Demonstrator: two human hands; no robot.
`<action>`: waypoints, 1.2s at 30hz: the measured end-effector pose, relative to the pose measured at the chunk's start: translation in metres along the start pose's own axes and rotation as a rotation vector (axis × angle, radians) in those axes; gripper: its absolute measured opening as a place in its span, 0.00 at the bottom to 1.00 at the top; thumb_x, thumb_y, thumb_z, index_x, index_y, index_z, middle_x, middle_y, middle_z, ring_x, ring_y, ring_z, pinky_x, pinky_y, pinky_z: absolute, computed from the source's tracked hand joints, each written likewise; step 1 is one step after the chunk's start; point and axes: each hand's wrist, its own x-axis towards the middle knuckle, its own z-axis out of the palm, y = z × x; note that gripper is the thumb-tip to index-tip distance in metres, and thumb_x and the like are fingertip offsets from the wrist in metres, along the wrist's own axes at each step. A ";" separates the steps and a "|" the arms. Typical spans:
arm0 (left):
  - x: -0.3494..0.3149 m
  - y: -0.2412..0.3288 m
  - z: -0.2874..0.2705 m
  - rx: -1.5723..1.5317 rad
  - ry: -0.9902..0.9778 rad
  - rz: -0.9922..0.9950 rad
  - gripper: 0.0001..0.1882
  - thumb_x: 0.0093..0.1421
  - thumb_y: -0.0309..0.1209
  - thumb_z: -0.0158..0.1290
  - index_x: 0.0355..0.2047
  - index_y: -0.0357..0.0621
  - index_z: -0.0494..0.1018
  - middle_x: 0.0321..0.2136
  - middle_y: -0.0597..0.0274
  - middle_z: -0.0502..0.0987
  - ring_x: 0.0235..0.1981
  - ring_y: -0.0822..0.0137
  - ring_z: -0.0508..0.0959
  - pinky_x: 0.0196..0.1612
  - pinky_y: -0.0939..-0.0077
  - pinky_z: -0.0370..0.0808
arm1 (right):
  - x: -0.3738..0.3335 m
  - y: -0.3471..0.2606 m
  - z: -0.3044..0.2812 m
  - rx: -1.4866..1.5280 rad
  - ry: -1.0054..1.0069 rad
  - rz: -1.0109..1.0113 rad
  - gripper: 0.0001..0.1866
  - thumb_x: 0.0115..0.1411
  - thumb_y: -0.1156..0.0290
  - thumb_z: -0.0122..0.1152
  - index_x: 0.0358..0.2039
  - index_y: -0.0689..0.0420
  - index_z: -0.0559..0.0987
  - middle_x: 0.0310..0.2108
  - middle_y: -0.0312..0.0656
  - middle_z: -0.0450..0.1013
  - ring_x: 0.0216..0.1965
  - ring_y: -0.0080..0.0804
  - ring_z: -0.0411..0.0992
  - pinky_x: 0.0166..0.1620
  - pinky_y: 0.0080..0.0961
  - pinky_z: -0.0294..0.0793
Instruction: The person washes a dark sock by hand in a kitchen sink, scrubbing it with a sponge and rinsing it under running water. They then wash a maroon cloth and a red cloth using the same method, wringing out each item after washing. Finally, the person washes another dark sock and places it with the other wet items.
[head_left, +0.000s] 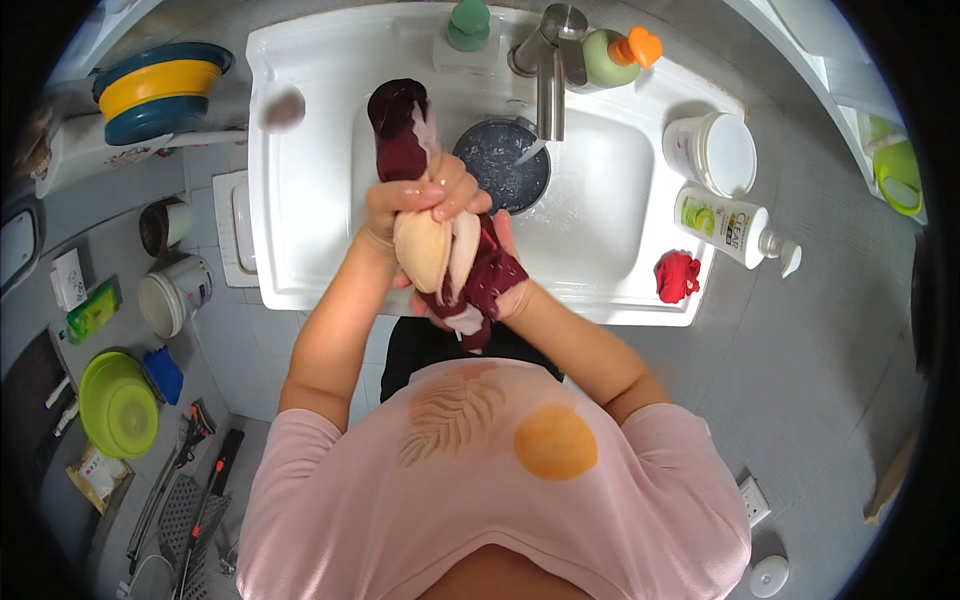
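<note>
Between my hands, over the near left part of the white sink [600, 285], is a wet maroon garment that looks like a bra, with a beige domed cup [422, 250]. My left hand [425, 200] is closed round its upper part. A dark maroon end [398, 130] sticks up beyond my left fingers. Lower down, my right hand [508, 290] grips the maroon folds, its fingers partly hidden behind the fabric. Whitish patches, perhaps suds, show on the cloth. Past my hands, a dark grey round basin [543, 190] with water in it sits under the running metal faucet [552, 95].
On the right ledge are a white tub [730, 155], a white pump bottle [720, 225] and a bunched red cloth [678, 277]. Behind the sink stand a green bottle with an orange top [610, 60] and a green dispenser [468, 25]. Folding basins [160, 90] rest at far left.
</note>
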 end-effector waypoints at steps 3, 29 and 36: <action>0.002 0.000 0.003 -0.147 -0.053 0.054 0.09 0.44 0.23 0.44 0.16 0.49 0.56 0.14 0.71 0.58 0.19 0.75 0.63 0.37 0.76 0.59 | 0.019 0.018 0.031 0.030 0.030 -0.034 0.51 0.43 0.31 0.50 0.60 0.50 0.52 0.56 0.53 0.56 0.55 0.55 0.57 0.58 0.50 0.53; -0.009 -0.020 -0.070 1.415 0.730 -0.249 0.09 0.42 0.25 0.53 0.25 0.33 0.68 0.19 0.58 0.73 0.22 0.67 0.74 0.26 0.73 0.71 | 0.008 -0.034 -0.049 -1.765 1.026 0.164 0.18 0.45 0.61 0.64 0.32 0.60 0.74 0.27 0.40 0.74 0.30 0.29 0.72 0.35 0.24 0.70; -0.020 -0.017 -0.075 0.768 0.916 -0.321 0.10 0.48 0.29 0.55 0.27 0.37 0.69 0.23 0.57 0.73 0.25 0.64 0.75 0.30 0.73 0.74 | 0.015 -0.032 -0.016 -1.373 1.006 0.228 0.15 0.50 0.58 0.58 0.27 0.58 0.69 0.20 0.37 0.69 0.18 0.24 0.68 0.23 0.23 0.69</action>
